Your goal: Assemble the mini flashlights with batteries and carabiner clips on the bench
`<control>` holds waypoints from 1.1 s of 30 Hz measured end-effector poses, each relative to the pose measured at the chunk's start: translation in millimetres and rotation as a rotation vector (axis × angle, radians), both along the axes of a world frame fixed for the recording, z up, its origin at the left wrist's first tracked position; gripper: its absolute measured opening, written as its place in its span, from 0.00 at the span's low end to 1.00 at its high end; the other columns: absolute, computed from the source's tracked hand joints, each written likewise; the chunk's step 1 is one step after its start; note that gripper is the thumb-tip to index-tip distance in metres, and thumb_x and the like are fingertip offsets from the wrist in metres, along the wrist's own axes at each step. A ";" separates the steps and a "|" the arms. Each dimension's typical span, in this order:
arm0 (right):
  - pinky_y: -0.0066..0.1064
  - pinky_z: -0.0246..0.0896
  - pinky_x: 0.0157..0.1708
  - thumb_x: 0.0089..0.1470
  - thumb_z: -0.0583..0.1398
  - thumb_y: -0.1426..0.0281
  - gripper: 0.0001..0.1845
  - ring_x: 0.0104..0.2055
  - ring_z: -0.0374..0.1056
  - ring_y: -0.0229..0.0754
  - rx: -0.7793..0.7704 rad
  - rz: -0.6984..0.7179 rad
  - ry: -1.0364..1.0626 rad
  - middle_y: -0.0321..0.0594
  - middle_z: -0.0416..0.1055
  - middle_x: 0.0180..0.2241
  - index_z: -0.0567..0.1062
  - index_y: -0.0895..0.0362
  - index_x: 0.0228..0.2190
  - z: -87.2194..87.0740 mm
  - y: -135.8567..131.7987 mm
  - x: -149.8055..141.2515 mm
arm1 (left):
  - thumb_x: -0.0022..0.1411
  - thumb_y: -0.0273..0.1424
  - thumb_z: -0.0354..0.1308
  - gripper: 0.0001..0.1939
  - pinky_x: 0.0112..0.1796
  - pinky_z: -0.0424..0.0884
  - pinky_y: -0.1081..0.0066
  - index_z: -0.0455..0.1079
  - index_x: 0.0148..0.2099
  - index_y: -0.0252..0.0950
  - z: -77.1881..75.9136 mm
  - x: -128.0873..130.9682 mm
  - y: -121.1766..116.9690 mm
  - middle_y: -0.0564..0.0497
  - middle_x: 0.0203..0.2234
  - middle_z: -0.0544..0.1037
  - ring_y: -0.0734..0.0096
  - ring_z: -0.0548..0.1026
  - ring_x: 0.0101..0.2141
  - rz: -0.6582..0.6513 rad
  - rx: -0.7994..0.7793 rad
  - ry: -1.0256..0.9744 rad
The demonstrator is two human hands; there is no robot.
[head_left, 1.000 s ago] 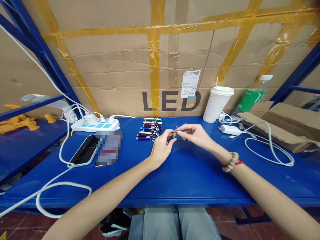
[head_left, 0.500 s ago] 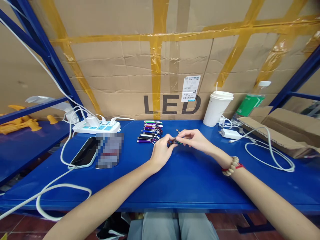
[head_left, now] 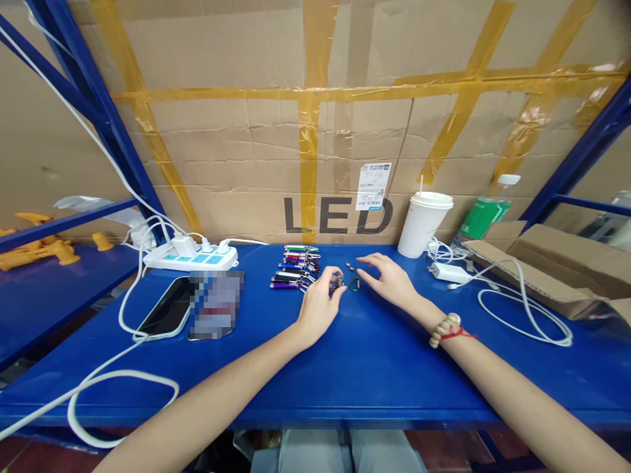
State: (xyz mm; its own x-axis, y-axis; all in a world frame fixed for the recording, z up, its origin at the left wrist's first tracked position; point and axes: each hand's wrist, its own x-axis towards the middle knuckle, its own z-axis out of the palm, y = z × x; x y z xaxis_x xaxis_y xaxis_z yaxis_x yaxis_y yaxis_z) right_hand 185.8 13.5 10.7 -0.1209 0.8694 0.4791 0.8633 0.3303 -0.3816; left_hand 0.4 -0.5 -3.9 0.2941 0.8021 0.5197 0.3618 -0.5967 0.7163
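My left hand (head_left: pixel 320 303) is closed, thumb and fingers pinching a small silvery piece (head_left: pixel 339 282) mostly hidden by the fingertips. Just right of it is a green carabiner clip (head_left: pixel 354 284); whether it is joined to the piece I cannot tell. My right hand (head_left: pixel 392 281) is open and holds nothing, its fingers apart near the clip. A few tiny round pieces (head_left: pixel 350 267) lie between the hands, towards the back. Left of my left hand, several slim metal penlights (head_left: pixel 290 268) in various colours, with carabiner clips, lie in a row on the blue table (head_left: pixel 276 368).
A white power strip (head_left: pixel 197 259), a phone (head_left: pixel 165 309) and a blurred flat object (head_left: pixel 217 305) are at left. At right stand a lidded paper cup (head_left: pixel 424 223), a bottle (head_left: pixel 486 213), a charger (head_left: pixel 449 272) with cable, and an open cardboard box (head_left: pixel 557 276).
My right hand has let go and moved right, away from my left hand, its fingers opening. The green clip now shows between the hands. My left hand keeps its pinch.
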 end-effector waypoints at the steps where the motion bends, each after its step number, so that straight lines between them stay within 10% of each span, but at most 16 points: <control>1: 0.42 0.59 0.44 0.54 0.53 0.61 0.19 0.47 0.64 0.48 0.012 0.002 -0.094 0.45 0.69 0.47 0.72 0.54 0.45 -3.3 1.9 2.6 | 0.58 0.26 0.53 0.08 0.29 0.68 0.75 0.62 0.41 0.40 0.0 0.2 -0.2 0.53 0.31 0.73 0.72 0.73 0.32 -0.009 0.011 -0.003; 33: 0.33 0.60 0.39 0.50 0.58 0.66 0.09 0.40 0.65 0.43 -0.060 -0.065 -0.107 0.41 0.72 0.36 0.77 0.55 0.28 -5.6 -0.8 -8.9 | 0.59 0.27 0.53 0.10 0.34 0.68 0.76 0.66 0.43 0.40 1.0 2.2 -2.3 0.53 0.34 0.75 0.74 0.72 0.33 0.020 0.017 -0.007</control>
